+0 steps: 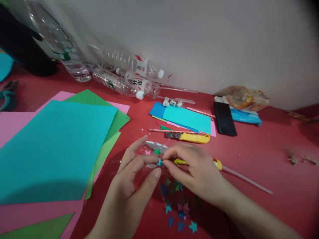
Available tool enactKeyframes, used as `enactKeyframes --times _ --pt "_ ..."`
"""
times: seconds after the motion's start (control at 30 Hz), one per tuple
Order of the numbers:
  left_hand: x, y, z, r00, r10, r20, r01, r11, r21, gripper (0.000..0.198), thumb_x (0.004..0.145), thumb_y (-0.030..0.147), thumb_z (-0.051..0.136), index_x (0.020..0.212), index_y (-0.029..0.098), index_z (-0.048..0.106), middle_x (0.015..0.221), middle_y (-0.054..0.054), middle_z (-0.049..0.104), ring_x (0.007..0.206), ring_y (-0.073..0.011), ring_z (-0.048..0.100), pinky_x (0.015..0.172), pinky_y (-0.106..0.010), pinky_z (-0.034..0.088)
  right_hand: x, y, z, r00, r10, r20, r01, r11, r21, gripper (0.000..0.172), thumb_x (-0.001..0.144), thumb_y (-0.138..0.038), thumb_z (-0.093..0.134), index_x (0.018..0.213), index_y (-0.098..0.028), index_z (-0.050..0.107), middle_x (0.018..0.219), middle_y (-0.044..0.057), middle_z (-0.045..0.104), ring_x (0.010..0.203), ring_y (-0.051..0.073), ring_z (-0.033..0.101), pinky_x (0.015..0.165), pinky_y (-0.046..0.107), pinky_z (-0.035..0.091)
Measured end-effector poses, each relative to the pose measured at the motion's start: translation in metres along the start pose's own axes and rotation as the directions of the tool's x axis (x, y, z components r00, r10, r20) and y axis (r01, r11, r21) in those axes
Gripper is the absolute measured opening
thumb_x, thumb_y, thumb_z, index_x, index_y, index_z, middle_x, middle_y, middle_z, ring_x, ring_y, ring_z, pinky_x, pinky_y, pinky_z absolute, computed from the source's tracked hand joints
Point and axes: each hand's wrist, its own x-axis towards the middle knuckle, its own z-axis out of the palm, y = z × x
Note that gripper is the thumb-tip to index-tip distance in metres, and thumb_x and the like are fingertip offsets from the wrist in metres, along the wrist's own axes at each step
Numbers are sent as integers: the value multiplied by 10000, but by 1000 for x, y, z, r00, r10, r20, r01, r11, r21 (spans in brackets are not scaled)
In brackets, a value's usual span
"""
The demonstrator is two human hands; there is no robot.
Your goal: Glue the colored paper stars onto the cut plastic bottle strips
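- Toward the left edge of the worktop (244, 139), pliers (8, 96) with teal handles lie partly out of view.
- In front of them, large sheets of paper (57, 149) overlap, turquoise on top, pink and green showing beneath.
- At the back edge, against the wall (189, 39), a large clear bottle (63, 49) stands upright; smaller bottles (139, 81) lie just to its right.
- Near the middle, the left hand (136, 176) holds a clear plastic piece (156, 144), fingers bent about it; its full outline is hard to make out.
- A small blue star (159, 162) is at the plastic, between the two hands.
- The right hand (194, 166) pinches that star between thumb and forefinger.
- Loose stars (180, 227) in several colours lie toward the front edge.
- Behind the hands are a yellow cutter (194, 137) and a stack of paper strips (186, 117).
- A yellow tool (217, 164) lies partly hidden by the right hand.
- Farther right, a black phone (225, 119) lies beside a blue packet (245, 117); a snack bag (245, 98) is near the back edge.
- Toward the right edge lie brown scraps (292, 157).
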Motion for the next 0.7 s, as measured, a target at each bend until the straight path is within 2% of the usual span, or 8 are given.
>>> enactKeyframes --times 0.2,0.27,0.37,0.57,0.7 --pt "13 -1 -2 997 -78 18 78 997 -13 200 887 418 569 862 260 690 1444 -42 500 1342 -302 474 1010 -493 501 1 -3 3 999 -34 -30 32 997 -72 92 920 -197 541 841 -200 588 776 -12 662 716 123 585 651 243 389" --pt "17 1 -2 994 -104 43 105 994 -31 213 865 428 590 813 247 690 1463 -41 483 1321 -315 493 958 -481 535 0 -4 4 999 -12 -53 7 996 -83 91 908 -184 546 829 -199 588 768 -11 659 711 125 587 650 247 389" --pt "20 7 -1 990 -140 29 142 988 -59 203 858 404 573 778 251 680 1490 -24 441 1353 -307 450 1003 -490 497 -1 -6 6 997 38 -73 -44 997 -69 81 892 -182 561 819 -204 586 738 -26 651 680 117 585 626 241 384" --pt "19 9 -1 998 -53 14 52 998 44 204 872 374 530 762 252 653 1530 -44 390 1452 -302 281 1125 -583 316 -6 -8 8 994 79 -81 -79 997 8 58 900 -225 568 861 -219 612 754 -43 683 683 105 616 625 228 398" --pt "15 6 -4 999 -5 50 0 995 97 193 888 343 514 772 246 634 1551 -57 371 1465 -320 258 1133 -628 266 -9 -12 9 988 136 -78 -134 990 34 78 902 -256 566 861 -229 626 745 -51 695 668 105 624 605 230 400"
